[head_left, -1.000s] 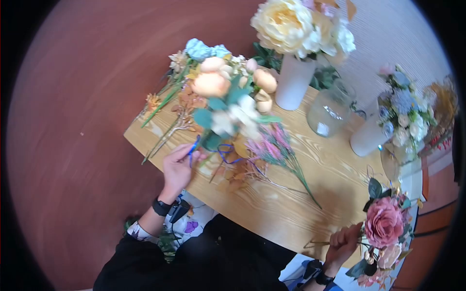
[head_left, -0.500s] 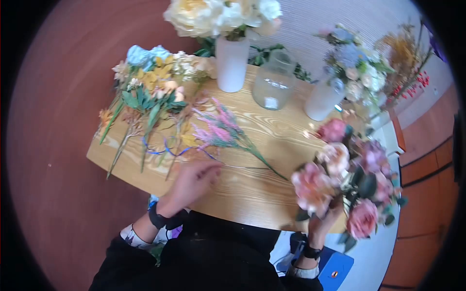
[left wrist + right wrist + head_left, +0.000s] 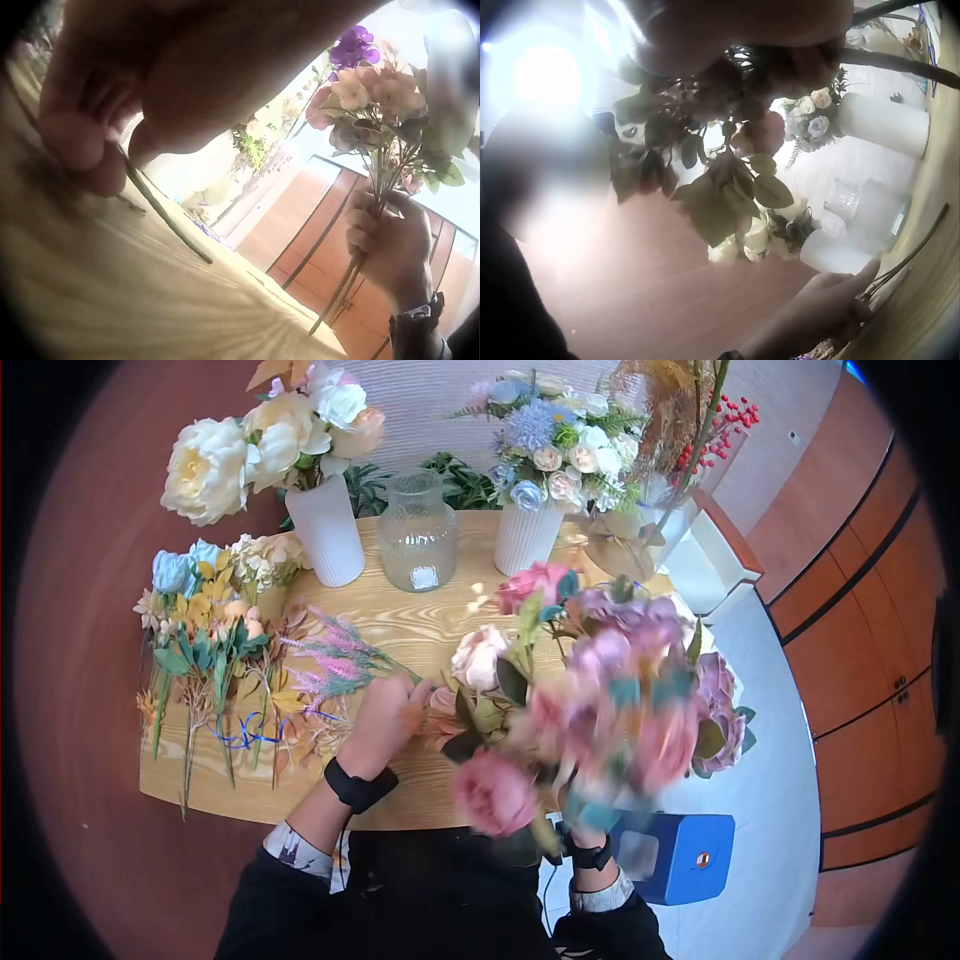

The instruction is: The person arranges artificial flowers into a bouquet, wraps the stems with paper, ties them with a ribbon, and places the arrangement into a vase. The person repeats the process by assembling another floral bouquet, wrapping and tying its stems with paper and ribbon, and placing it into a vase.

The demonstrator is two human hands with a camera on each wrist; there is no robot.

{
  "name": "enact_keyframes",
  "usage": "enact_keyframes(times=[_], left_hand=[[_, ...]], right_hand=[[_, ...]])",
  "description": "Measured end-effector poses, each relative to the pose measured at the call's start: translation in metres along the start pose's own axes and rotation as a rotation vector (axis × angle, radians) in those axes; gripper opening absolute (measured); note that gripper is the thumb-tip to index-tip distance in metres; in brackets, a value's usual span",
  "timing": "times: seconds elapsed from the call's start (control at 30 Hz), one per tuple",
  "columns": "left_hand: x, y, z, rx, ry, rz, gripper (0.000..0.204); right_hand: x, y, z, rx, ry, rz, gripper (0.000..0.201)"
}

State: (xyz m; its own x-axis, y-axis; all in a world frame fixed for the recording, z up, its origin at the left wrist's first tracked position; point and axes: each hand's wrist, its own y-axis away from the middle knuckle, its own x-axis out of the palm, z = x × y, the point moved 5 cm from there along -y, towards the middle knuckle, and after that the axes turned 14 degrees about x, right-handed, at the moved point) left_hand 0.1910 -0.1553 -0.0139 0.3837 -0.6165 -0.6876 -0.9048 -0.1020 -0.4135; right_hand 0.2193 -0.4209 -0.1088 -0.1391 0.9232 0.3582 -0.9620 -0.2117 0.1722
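Observation:
My right hand grips a bouquet of pink and purple artificial flowers by its stems, held up in front of my body. In the head view its blooms hide most of that hand. Over the table, my left hand pinches the thin green stem of a pink flower sprig, which lies on the wood. Left of it lie a blue ribbon and a row of loose stems with peach flowers, yellow leaves and blue blooms.
Along the back of the wooden table stand a white vase of cream flowers, a glass vase and a ribbed white vase with blue and white flowers. Red berries rise behind at right. A blue box sits below the right side.
My left hand has let go of the peach flowers and blue ribbon and moved to the pink sprig's stem. The bouquet has risen in front of me. The head view has turned right.

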Motion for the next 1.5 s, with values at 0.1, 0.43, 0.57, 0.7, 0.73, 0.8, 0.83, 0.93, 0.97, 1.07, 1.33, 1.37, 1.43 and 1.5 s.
enact_keyframes(times=[0.1, 0.43, 0.57, 0.7, 0.73, 0.8, 0.83, 0.93, 0.97, 1.07, 1.33, 1.37, 1.43, 1.5], left_hand=[[-0.006, -0.003, 0.01, -0.102, -0.079, -0.102, 0.029], [-0.029, 0.007, 0.019, 0.064, -0.037, -0.222, 0.012], [-0.04, 0.029, 0.018, -0.153, 0.653, -0.503, 0.04], [-0.053, 0.051, -0.02, -0.138, 0.536, -0.653, 0.03], [-0.051, 0.059, -0.025, -0.124, 0.607, -0.663, 0.024], [-0.042, 0.086, -0.024, -0.18, 0.25, -0.416, 0.008], [-0.038, 0.098, -0.037, -0.074, 0.166, -0.385, 0.009], [-0.024, 0.108, -0.067, 0.094, 0.156, -0.332, 0.011], [-0.021, 0.108, -0.075, 0.145, 0.228, -0.306, 0.011], [-0.048, 0.077, -0.108, 0.274, 0.175, -0.381, 0.01], [-0.037, -0.002, -0.136, 0.34, 0.331, -0.322, 0.011], [-0.034, -0.005, -0.135, 0.337, 0.403, -0.356, 0.011], [-0.033, -0.01, -0.136, 0.337, 0.408, -0.36, 0.009], [-0.03, -0.012, -0.131, 0.335, 0.411, -0.371, 0.009]], right_hand=[[0.039, 0.009, 0.047, -0.187, 0.331, 0.033, 0.036], [0.042, 0.018, 0.038, -0.261, 0.047, 0.258, 0.035], [0.053, 0.008, 0.05, -0.284, -0.055, 0.316, 0.035], [0.095, 0.006, 0.103, -0.448, -0.128, 0.14, 0.034], [0.098, -0.002, 0.101, -0.298, -0.116, 0.11, 0.033], [0.104, -0.01, 0.102, -0.151, -0.106, 0.08, 0.033], [0.109, -0.012, 0.106, -0.136, -0.137, 0.062, 0.034], [0.114, -0.026, 0.097, -0.161, -0.142, 0.008, 0.035], [0.114, -0.028, 0.093, -0.188, -0.111, -0.028, 0.034], [0.127, -0.018, 0.094, -0.18, -0.053, -0.068, 0.03], [0.145, 0.008, 0.08, -0.096, -0.234, 0.238, 0.026], [0.141, 0.006, 0.079, -0.098, -0.235, 0.235, 0.026], [0.138, 0.003, 0.08, -0.191, -0.077, 0.196, 0.027], [0.143, 0.009, 0.085, -0.14, -0.238, 0.265, 0.03]])
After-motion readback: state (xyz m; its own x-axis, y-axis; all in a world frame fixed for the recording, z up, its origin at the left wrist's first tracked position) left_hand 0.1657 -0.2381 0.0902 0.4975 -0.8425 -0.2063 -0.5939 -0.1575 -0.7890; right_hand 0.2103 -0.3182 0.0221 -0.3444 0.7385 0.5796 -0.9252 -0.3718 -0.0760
